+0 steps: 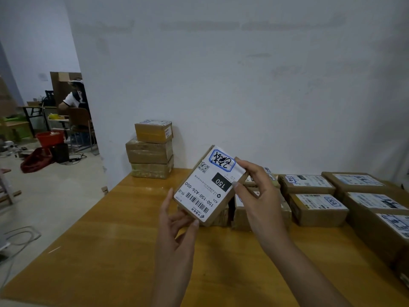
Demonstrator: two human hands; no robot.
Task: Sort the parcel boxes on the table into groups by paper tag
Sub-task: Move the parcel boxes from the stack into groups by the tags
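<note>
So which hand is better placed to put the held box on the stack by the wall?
Probably left. The left hand supports the box from beneath on the side nearer the stack; the right hand only pinches its upper right corner, toward the other boxes.

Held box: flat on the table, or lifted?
Lifted and tilted. The left hand and right hand hold the box above the table, label toward the camera.

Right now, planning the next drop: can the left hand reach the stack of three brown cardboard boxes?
Probably yes: only bare wooden table lies between left hand and stack, though it holds the white-labelled cardboard box.
</note>
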